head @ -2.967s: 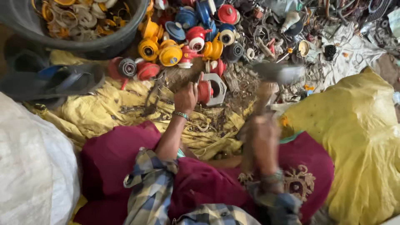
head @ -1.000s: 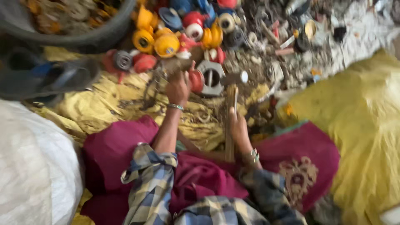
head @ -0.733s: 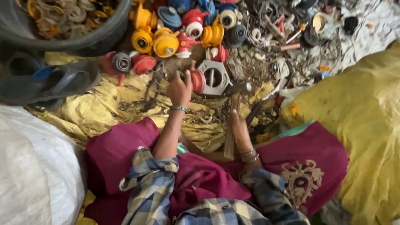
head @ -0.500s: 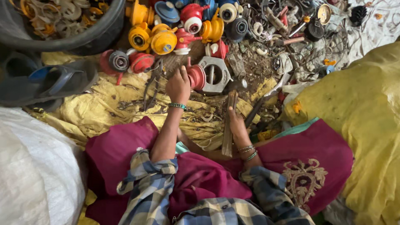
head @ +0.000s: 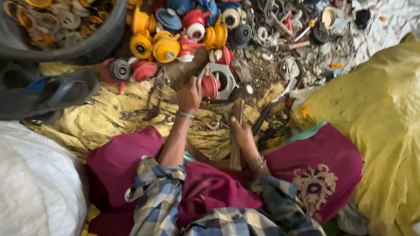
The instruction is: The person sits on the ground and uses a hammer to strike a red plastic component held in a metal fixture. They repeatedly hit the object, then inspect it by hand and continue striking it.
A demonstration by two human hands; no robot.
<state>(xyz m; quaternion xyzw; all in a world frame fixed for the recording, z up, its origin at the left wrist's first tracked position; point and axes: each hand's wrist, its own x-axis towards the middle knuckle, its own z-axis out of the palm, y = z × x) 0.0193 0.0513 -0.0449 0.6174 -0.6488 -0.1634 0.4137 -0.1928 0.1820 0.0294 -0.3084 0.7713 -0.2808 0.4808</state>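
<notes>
My left hand [head: 189,94], with a bangle at the wrist, is closed on a red plastic part [head: 210,85] and holds it against a grey metal plate with a round hole [head: 227,78]. My right hand [head: 243,133] grips a wooden handle [head: 236,118] that stands roughly upright just right of the plate; its head is not clear. Both hands work over a crumpled yellow sheet [head: 109,116], in front of my lap covered in maroon cloth [head: 205,192].
A heap of yellow, red and blue plastic parts [head: 166,43] and dark scrap [head: 280,26] lies beyond the hands. A black tub of rings [head: 83,48] sits at top left, a dark sandal [head: 48,91] at left, a white sack [head: 35,188] at bottom left, a yellow sack [head: 376,113] at right.
Three seconds ago my right hand held the tool raised; it has come down and now sits low beside the plate. My left hand stays on the red part.
</notes>
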